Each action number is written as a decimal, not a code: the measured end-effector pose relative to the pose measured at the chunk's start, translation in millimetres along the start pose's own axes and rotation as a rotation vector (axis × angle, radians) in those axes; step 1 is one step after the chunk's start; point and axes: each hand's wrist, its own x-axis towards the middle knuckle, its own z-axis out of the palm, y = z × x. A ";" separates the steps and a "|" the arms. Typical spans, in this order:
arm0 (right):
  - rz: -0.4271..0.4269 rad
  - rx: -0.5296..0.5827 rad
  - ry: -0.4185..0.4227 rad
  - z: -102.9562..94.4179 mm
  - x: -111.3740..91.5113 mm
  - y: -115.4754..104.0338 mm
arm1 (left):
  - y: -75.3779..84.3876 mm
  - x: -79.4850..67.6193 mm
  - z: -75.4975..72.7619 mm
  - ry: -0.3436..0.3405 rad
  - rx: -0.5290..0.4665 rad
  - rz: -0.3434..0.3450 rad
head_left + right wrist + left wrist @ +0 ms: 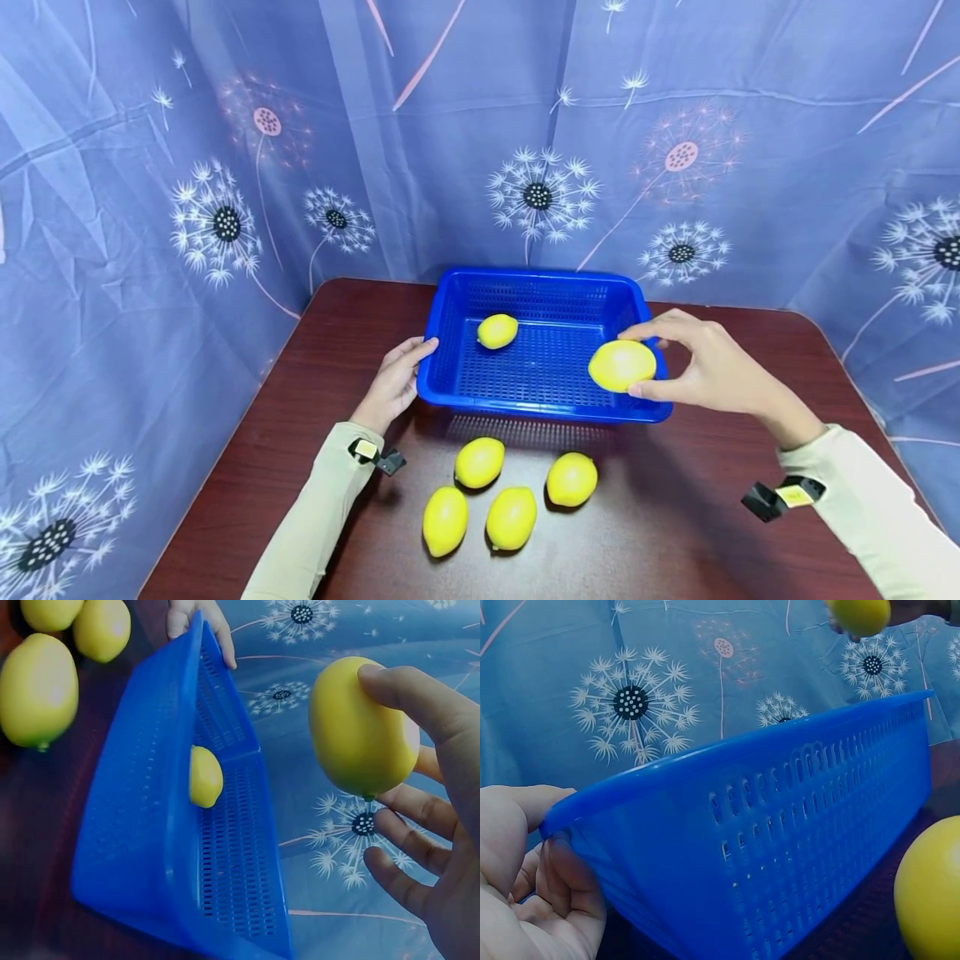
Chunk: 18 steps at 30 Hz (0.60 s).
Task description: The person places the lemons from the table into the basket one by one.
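My right hand [705, 362] pinches a yellow lemon [622, 366] between thumb and fingers, over the right end of a blue plastic basket [536, 412]. The right wrist view shows this lemon [363, 727] held above the rim, with the thumb on its side. At the basket's left end my left hand [395, 377] grips the rim, thumb on top and fingers curled beneath, as the left wrist view shows the hand [536, 877] too. Inside the basket, toward the left, lies another lemon [497, 332].
Several lemons lie on the dark wooden table [300, 450] in front of the basket, among them one at the right [572, 479] and one at the left [445, 522]. A blue dandelion-print curtain [450, 167] hangs around the back and sides of the table.
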 end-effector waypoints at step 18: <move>0.036 0.074 -0.103 18.3 72.9 24.0 | -1.3 2.4 -2.8 -0.017 0.006 0.011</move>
